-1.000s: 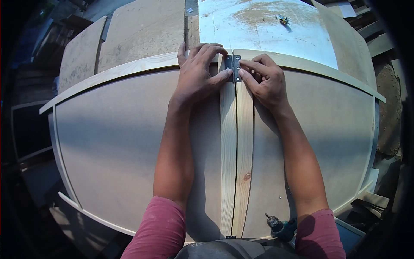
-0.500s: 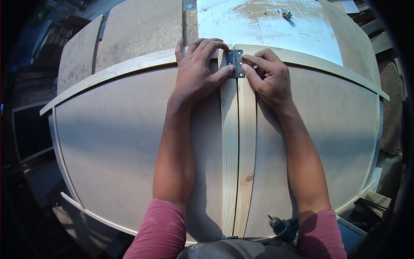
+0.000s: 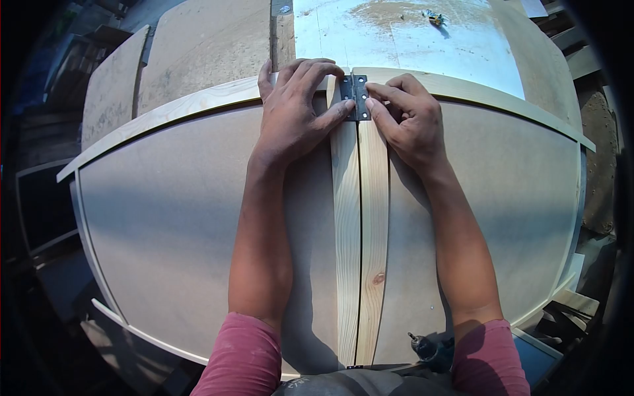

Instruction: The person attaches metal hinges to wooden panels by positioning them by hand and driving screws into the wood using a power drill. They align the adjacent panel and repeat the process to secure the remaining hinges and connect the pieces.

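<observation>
a small dark metal hinge (image 3: 354, 97) lies flat across the seam between two pale wooden stiles (image 3: 360, 231), close to the far edge of the two framed door panels (image 3: 165, 218), just short of the top rail (image 3: 185, 105). the left hand (image 3: 294, 112) lies spread, palm down, on the left stile and rail, thumb tip pressed against the hinge's left leaf; it grips nothing. the right hand (image 3: 406, 119) is half curled, its fingertips pinning the right leaf; it encloses nothing either. both hold the hinge only by pressure from the sides.

risk, as a judgement: no screw can be made out in the leaves, so the hinge appears free to slide. uneven pressure from either thumb could skew the knuckle off the seam, and the doors would then bind or hang crooked. the stiles themselves are not clamped as far as can be seen; a push could widen or close the gap between them.

a cordless drill (image 3: 432, 350) lies at the near edge, beside the right forearm; freeing a hand to reach it would leave the hinge held from one side only. beyond the far edge lies a dusty white sheet (image 3: 409, 46) carrying a small yellow item (image 3: 432, 18), too small to identify.
</observation>
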`<state>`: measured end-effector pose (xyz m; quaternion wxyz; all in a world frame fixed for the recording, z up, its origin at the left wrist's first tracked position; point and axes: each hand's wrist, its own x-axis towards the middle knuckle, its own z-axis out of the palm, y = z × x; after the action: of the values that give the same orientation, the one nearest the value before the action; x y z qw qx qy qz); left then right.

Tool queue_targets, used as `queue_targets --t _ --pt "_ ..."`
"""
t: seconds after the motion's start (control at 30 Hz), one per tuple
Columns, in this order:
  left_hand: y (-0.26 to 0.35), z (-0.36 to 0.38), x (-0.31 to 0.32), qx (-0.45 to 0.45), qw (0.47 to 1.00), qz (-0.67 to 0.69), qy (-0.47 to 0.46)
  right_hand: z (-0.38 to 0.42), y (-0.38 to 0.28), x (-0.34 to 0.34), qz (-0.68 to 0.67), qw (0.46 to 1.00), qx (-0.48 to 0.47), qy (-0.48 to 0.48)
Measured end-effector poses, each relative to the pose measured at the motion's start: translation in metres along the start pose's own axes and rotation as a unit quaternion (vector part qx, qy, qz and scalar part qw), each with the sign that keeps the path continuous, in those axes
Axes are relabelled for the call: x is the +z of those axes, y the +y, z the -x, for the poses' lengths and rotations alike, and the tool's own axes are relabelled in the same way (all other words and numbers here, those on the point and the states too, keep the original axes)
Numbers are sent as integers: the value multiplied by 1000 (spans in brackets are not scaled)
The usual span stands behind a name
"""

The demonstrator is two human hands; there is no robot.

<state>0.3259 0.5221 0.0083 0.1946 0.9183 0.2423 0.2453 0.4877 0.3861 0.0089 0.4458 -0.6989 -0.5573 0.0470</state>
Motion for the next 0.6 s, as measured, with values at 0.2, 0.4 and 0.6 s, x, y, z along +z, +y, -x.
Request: queue_targets --t 0.2,0.4,0.6 --pt "2 -1 -4 -7 1000 6 -18 0 -1 0 -19 1000 10 5" --pt "3 -1 -5 -12 1000 9 -21 0 -1 0 -30 999 11 13" --pt "4 -1 -6 -20 999 10 -27 0 -2 -1 -18 1000 8 9"
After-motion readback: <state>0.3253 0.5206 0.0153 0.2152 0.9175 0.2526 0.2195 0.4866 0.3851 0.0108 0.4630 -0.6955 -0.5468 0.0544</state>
